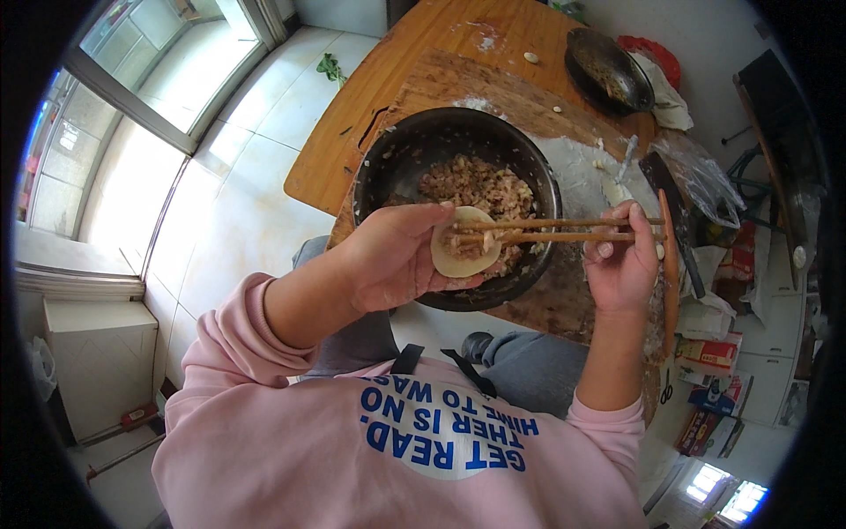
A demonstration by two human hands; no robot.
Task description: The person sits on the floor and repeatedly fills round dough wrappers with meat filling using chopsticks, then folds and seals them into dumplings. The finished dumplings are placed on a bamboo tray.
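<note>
My left hand [396, 258] holds a round dough wrapper [466, 264] on its palm and fingers, over the near side of a black metal bowl [396, 142]. Ground meat filling [462, 182] lies in the bowl, and a small portion of it is on the wrapper. My right hand [621, 258] grips a pair of wooden chopsticks [562, 229]. Their tips rest at the filling on the wrapper. Part of the bowl is hidden behind my left hand.
The bowl stands on a floured wooden board [423, 86] on a wooden table [317, 165]. To the right are a rolling pin [669, 278], a dark-bladed knife [661, 182], a spoon [628, 159] and a plastic bag [707, 178]. A dark pan [608, 69] sits at the back right.
</note>
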